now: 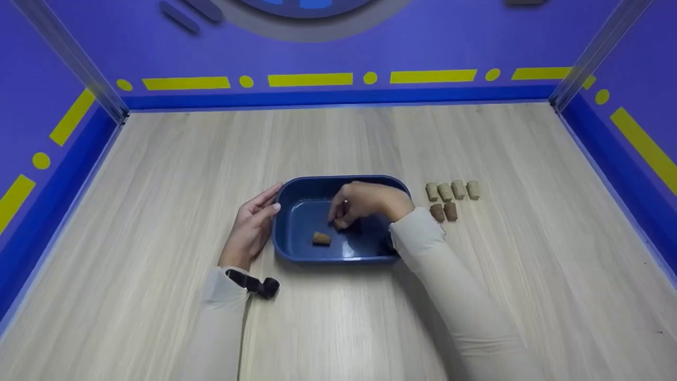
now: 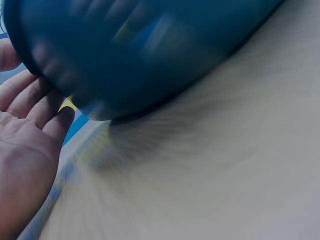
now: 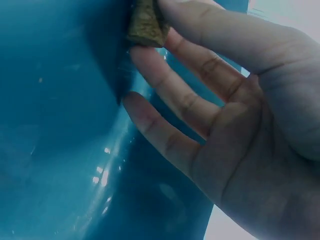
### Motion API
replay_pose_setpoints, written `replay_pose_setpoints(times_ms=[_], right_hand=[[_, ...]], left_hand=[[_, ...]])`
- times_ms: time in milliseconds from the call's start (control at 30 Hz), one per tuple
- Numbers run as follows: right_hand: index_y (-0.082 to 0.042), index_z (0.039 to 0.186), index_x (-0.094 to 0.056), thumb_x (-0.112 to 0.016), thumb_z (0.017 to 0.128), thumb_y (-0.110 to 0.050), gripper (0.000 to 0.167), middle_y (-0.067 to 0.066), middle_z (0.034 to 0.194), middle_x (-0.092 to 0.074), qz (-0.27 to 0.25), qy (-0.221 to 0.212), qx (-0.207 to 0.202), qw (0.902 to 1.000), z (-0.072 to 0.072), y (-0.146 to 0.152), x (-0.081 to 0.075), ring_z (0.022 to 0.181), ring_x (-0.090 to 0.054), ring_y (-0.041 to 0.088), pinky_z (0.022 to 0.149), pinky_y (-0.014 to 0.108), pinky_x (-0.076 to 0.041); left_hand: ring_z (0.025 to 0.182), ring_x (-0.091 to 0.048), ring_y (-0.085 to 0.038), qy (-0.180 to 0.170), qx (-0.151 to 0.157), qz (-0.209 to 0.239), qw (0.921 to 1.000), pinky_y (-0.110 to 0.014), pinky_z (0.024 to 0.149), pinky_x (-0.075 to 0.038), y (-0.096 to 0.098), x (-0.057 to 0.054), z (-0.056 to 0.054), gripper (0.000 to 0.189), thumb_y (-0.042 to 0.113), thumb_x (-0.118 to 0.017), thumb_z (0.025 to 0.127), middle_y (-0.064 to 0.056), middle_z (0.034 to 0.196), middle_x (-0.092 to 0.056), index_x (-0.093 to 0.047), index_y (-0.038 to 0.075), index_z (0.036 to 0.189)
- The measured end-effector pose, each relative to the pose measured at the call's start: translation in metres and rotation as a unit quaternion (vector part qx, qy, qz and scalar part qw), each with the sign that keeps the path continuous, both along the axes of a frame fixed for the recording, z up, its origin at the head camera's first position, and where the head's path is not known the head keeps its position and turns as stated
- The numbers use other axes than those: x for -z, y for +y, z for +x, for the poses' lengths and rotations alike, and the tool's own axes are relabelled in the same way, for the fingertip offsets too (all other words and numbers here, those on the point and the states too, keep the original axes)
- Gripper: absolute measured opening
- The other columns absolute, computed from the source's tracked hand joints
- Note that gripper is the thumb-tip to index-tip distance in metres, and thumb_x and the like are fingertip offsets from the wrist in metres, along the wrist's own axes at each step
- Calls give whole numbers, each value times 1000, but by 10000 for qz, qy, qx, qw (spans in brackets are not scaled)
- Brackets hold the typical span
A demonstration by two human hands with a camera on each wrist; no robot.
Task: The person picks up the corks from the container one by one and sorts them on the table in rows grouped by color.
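Note:
A dark blue rectangular tray [image 1: 312, 259] with raised walls stands on the wooden table. My left hand [image 1: 253, 227] touches its left end from outside, thumb at the rim, fingers extended along the wall; the left wrist view shows the fingers [image 2: 37, 102] against that wall. Inside the tray, my right hand [image 1: 365, 202] pinches a brown cork [image 3: 145, 25] between thumb and fingers, low over the floor. The other fingers [image 3: 165, 135] spread loosely. Another brown cork [image 1: 321, 239] lies on its side in the tray, left of this hand. My right forearm hides the tray's right end.
Right of the tray, several light corks [image 1: 458, 189] lie in a row on the table [image 1: 338, 143]. Two darker brown corks [image 1: 450, 211] lie just in front of them. Blue-purple panels [image 1: 317, 58] with yellow marks border the table at the back and sides.

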State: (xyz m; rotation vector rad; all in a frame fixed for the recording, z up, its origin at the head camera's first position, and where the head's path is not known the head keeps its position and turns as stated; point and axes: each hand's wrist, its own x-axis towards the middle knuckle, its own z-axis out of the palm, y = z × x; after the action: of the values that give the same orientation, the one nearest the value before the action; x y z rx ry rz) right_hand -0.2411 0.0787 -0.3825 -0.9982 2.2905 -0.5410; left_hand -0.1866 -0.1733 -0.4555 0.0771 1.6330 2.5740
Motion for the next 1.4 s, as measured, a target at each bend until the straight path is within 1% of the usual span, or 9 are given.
replay_pose_setpoints(times_ms=[133,233,467,667,767,867,1000,1200,1400], right_hand=[[-14,104,-76,-72,84,-10,21,1,94,-73,-180,96,-193,9996,-3,6,-2,84,-62,11,76,24,-50],[-12,105,-75,-70,85,-8,21,2,94,-73,-334,76,-203,9992,-4,10,-7,85,-63,14,76,24,-50],[-6,112,-71,-66,87,-5,25,7,99,-71,-532,-80,195,9984,-1,23,-25,85,-64,15,73,26,-55],[-5,115,-69,-69,84,-2,31,9,104,-70,-792,205,382,9959,2,45,-42,95,-63,21,82,35,-54],[-8,118,-68,-71,83,-3,36,8,112,-69,-766,394,570,9947,3,59,-49,100,-61,23,83,37,-53],[-9,121,-66,-70,82,-2,40,9,118,-67,-866,350,860,9919,5,75,-53,102,-64,24,84,38,-54],[-9,125,-63,-69,84,0,43,8,123,-65,-1113,257,1279,9852,10,95,-49,101,-68,27,85,40,-55],[-11,127,-62,-68,87,-6,40,7,126,-63,-1301,453,1826,9735,18,123,-35,100,-68,25,86,41,-55],[-9,128,-60,-66,88,-5,41,9,126,-61,-1872,446,2253,9551,26,148,-25,94,-70,23,78,30,-57]], left_hand=[[121,-55,-6,36,27,-36,10000,-18,98,-46,0,0,-1,55,-13,-48,88,-20,145,-45,-35,-13,141],[122,-54,-6,76,25,-33,10000,-19,99,-46,0,0,-2,55,-13,-48,88,-21,145,-45,-35,-14,141],[123,-53,-8,34,-19,13,10000,-19,99,-45,1,0,0,55,-14,-47,87,-21,145,-45,-35,-15,140],[121,-54,-7,61,-37,20,10000,-19,99,-45,1,1,0,55,-14,-48,87,-19,144,-48,-36,-14,140],[122,-54,-6,51,-11,24,10000,-18,100,-44,0,1,0,55,-13,-48,87,-19,145,-46,-36,-14,140],[123,-53,-6,30,36,-2,10000,-18,100,-44,-1,1,0,54,-12,-48,88,-21,147,-43,-36,-13,141],[123,-53,-6,-5,49,-13,10000,-18,100,-44,0,1,1,54,-12,-47,88,-23,148,-40,-37,-11,141],[123,-53,-6,12,56,-22,10000,-19,100,-45,0,1,0,55,-13,-48,88,-23,148,-40,-35,-13,141],[123,-53,-6,285,117,-10,9995,-18,100,-45,-2,3,1,58,-8,-56,87,-22,145,-44,-35,-14,140]])
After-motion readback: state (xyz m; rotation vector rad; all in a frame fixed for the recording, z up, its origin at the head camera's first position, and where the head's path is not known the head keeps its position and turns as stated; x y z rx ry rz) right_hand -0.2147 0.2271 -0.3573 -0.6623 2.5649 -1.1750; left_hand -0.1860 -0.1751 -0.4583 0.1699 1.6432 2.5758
